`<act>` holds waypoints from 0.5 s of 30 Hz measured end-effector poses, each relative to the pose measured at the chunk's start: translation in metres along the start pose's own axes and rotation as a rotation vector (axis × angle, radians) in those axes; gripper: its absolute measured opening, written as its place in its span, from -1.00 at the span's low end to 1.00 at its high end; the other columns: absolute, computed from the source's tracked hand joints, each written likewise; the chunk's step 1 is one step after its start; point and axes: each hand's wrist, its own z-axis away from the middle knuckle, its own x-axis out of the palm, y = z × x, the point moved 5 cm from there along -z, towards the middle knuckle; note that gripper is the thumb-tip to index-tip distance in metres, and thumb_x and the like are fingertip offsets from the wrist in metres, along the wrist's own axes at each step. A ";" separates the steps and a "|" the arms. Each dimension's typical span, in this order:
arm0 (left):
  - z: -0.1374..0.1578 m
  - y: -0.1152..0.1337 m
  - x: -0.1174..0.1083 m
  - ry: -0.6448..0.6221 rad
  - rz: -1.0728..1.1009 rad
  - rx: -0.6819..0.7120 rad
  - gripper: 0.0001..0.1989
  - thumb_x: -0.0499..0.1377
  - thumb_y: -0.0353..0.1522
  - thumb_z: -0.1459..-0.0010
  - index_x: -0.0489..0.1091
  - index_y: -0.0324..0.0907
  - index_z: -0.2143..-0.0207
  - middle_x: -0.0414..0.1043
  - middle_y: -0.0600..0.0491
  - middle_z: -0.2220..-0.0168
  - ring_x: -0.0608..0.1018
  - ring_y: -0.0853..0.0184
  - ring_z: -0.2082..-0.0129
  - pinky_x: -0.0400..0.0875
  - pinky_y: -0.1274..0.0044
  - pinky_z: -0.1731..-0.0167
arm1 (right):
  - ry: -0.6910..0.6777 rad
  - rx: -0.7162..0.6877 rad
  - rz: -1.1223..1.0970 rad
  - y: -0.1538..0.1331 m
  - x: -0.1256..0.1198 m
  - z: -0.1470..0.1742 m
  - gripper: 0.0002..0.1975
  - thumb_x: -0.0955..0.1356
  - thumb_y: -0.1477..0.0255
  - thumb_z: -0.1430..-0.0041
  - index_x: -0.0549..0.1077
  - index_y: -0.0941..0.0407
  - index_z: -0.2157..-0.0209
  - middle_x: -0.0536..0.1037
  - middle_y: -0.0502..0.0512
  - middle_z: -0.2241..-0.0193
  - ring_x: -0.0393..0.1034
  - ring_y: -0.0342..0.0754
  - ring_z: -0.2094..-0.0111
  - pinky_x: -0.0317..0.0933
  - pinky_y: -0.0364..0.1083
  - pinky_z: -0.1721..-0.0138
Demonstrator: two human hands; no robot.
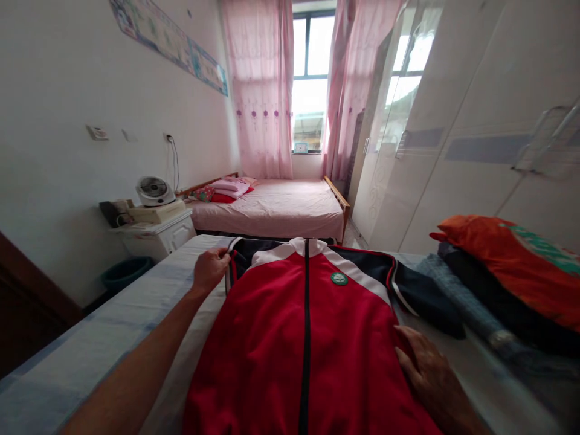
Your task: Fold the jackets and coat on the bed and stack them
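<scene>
A red, white and navy zip-up jacket (272, 326) lies front side up on the near bed (118, 344). Its black zip is done up, and a round green badge (339, 278) sits on the chest. At the left shoulder area, my left hand (211, 266) pinches the jacket's navy sleeve by its white-striped edge. My right hand (421, 362) rests along the jacket's right side, fingers stretched out against the red cloth below the other sleeve (426, 299). That sleeve is spread outward over the sheet. The jacket's lower hem is out of frame.
Folded clothes, an orange garment (507, 260) on top, are piled at the right of the bed. A second bed (285, 208) stands beyond, before the window. On the left are a bedside cabinet (158, 235), a small fan (154, 191) and a bin (127, 272). Wardrobes (475, 163) line the right.
</scene>
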 end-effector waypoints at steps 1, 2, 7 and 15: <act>-0.005 0.003 -0.013 0.068 -0.055 0.031 -0.72 0.01 -0.33 -0.20 0.42 -0.21 0.12 0.44 -0.07 0.17 0.48 0.20 0.18 0.31 0.50 0.30 | -0.001 0.003 0.002 0.000 0.000 0.000 -0.61 0.11 0.26 -0.23 0.24 0.11 -0.01 0.38 0.21 -0.01 0.27 0.08 -0.04 0.16 0.13 0.00; -0.010 0.004 -0.025 0.126 -0.110 0.052 -0.68 -0.03 -0.32 -0.22 0.39 -0.21 0.06 0.38 -0.12 0.06 0.44 0.13 0.09 0.29 0.45 0.23 | -0.002 0.005 0.004 0.000 0.000 0.000 -0.61 0.11 0.27 -0.22 0.24 0.11 -0.01 0.37 0.21 -0.01 0.27 0.09 -0.04 0.16 0.13 0.00; -0.007 -0.012 -0.048 0.185 -0.301 0.067 -0.54 -0.05 -0.41 -0.16 0.21 -0.33 -0.11 0.19 -0.33 -0.09 0.37 -0.05 0.01 0.27 0.30 0.15 | -0.003 0.007 0.007 -0.006 -0.002 -0.004 -0.63 0.12 0.29 -0.22 0.26 0.12 0.01 0.38 0.22 0.00 0.26 0.10 -0.04 0.16 0.14 0.00; 0.172 -0.058 -0.028 -0.399 -0.033 0.065 -0.53 0.06 -0.05 -0.09 0.38 -0.16 0.07 0.48 0.00 0.20 0.55 0.29 0.35 0.45 0.51 0.33 | -0.046 -0.153 -0.136 -0.050 -0.058 0.015 -0.67 0.19 0.29 -0.20 0.32 0.08 0.03 0.40 0.18 0.03 0.34 0.00 0.01 0.24 0.00 -0.01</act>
